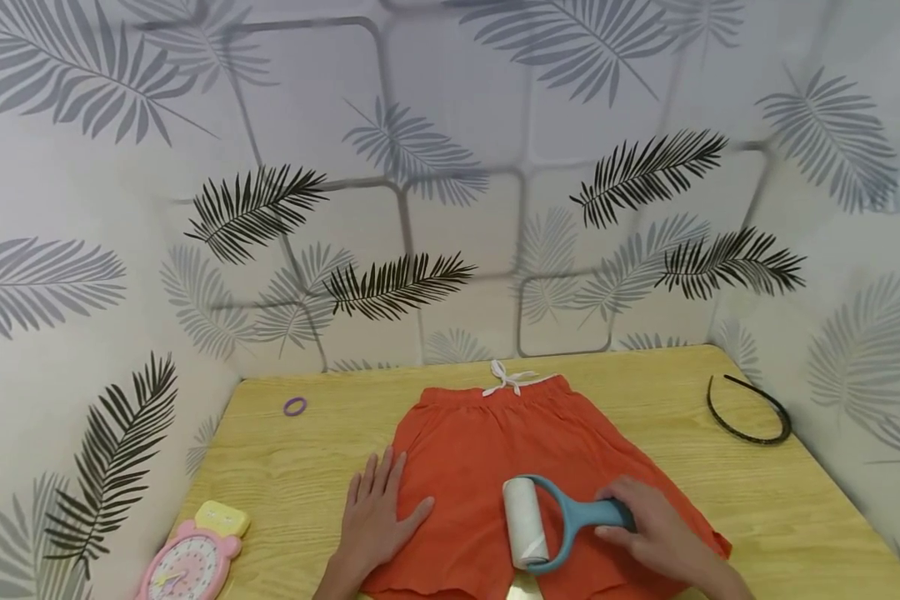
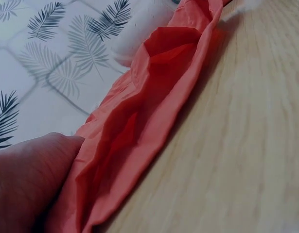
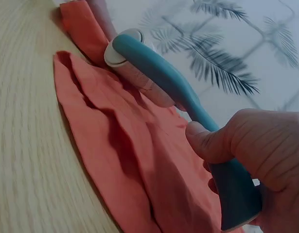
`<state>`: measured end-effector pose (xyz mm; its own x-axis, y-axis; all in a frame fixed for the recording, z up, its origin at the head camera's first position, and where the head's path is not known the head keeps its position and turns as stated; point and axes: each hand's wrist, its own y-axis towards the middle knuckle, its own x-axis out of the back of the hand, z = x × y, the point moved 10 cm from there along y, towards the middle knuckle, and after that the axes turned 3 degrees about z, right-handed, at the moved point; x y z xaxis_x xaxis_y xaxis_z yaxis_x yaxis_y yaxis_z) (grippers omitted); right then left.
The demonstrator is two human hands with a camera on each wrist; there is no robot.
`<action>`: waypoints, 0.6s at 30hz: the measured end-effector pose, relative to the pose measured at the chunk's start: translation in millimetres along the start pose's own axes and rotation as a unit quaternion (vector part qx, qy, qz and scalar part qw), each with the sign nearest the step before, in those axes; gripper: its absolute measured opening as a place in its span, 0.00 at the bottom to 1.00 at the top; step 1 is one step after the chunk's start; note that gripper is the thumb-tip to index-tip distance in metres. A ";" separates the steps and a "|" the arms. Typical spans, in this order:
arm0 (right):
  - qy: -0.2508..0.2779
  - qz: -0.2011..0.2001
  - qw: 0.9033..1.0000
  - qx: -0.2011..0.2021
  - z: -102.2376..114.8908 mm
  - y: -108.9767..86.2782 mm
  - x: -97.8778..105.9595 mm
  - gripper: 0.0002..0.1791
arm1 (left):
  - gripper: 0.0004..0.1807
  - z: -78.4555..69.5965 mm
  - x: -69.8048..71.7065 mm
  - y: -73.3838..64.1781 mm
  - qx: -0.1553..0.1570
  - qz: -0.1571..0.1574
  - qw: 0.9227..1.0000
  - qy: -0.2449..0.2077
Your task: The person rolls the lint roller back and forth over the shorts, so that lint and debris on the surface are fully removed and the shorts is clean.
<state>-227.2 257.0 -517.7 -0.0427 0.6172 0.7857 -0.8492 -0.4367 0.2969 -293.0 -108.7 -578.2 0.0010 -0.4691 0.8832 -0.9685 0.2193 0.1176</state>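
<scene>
Orange-red shorts with a white drawstring lie spread on the wooden table, waistband toward the wall. My left hand rests flat on their left edge, fingers straight and thumb spread. In my right hand is the blue handle of a lint roller, gripped with the fingers curled round it. The roller's white sticky cylinder sits over the inner part of the right leg. In the right wrist view the lint roller is held at the fabric, thumb along the handle. The left wrist view shows the open leg hem.
A pink clock with a yellow piece stands at the table's left edge. A purple ring lies at the back left, a black headband at the right. Leaf-patterned walls border the wooden table.
</scene>
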 end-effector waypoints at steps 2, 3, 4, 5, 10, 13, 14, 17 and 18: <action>-0.019 0.018 1.000 -0.011 4.0 5.2 -7.9 0.12 | 0.50 1.2 -2.5 0.1 0.001 -0.004 1.000 0.006; -0.026 0.028 0.999 -0.020 4.6 6.7 -10.8 0.12 | 0.50 1.4 -3.0 0.0 0.000 -0.006 1.000 0.007; -0.029 0.037 0.998 -0.030 4.8 7.7 -12.9 0.13 | 0.50 1.4 -3.3 -0.3 -0.001 -0.008 1.000 0.010; -0.027 0.046 0.998 -0.038 4.9 8.2 -14.1 0.13 | 0.50 1.5 -3.8 -0.5 -0.001 -0.008 1.000 0.011; -0.003 0.050 0.998 -0.036 6.3 4.2 -6.2 0.12 | 0.49 -0.9 -2.6 -1.2 0.006 0.009 1.000 0.018; -0.012 0.028 0.999 -0.018 4.6 -3.6 8.1 0.12 | 0.49 -2.8 -0.6 -1.1 0.007 0.018 0.999 0.025; -0.017 0.023 0.999 -0.021 2.5 -6.9 13.4 0.13 | 0.49 -3.4 0.3 -1.0 0.005 0.017 0.999 0.029; -0.042 0.007 0.998 -0.050 -9.7 -18.4 27.7 0.14 | 0.49 -4.0 1.9 -0.9 0.000 0.012 1.000 0.029; -0.047 0.006 0.997 -0.065 -15.0 -22.5 31.8 0.14 | 0.49 -4.3 2.6 -1.1 -0.001 0.011 1.000 0.027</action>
<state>-217.4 296.3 -507.6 -0.0094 0.5456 0.8380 -0.9098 -0.3524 0.2192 -290.9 -106.4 -574.1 -0.0058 -0.4167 0.9090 -0.9679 0.2308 0.0996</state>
